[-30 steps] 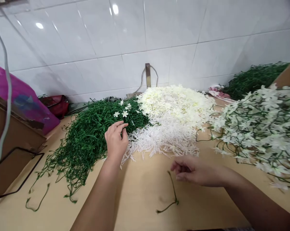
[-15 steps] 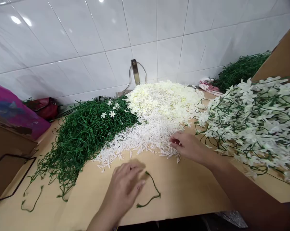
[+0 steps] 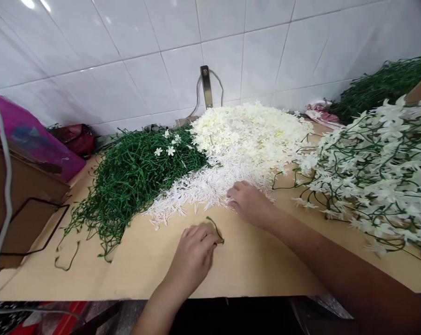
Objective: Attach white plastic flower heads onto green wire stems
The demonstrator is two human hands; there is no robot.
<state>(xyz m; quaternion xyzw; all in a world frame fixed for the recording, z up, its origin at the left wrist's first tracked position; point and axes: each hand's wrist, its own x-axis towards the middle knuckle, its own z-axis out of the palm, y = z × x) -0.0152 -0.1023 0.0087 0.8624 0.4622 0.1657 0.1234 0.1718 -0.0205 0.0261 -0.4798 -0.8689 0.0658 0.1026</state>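
Observation:
My left hand [image 3: 194, 253] rests low over the cardboard, fingers closed on a short green plastic flower stem [image 3: 215, 227]. One end of the stem sticks out past the fingers, and the rest is hidden under the hand. At the front edge of a heap of thin white stamen-like pieces [image 3: 193, 190] is my right hand [image 3: 250, 203]. Its fingers are curled together among the pieces, and whatever they hold is hidden. Behind that heap lies a pile of cream-white flower heads [image 3: 252, 130]. A tangled pile of green stems [image 3: 137, 172] spreads to the left.
Assembled white flowers on green stems [image 3: 378, 177] fill the right side. More green stems [image 3: 381, 88] lie behind them. At left stand a cardboard box [image 3: 29, 186], a magenta bag [image 3: 39, 139] and a grey cable [image 3: 6, 177]. A tiled wall [image 3: 133, 37] bounds the back.
My left hand has come down and closed on the green stem, which lay loose before. My right hand has shifted left along the white pieces. The camera view has moved too.

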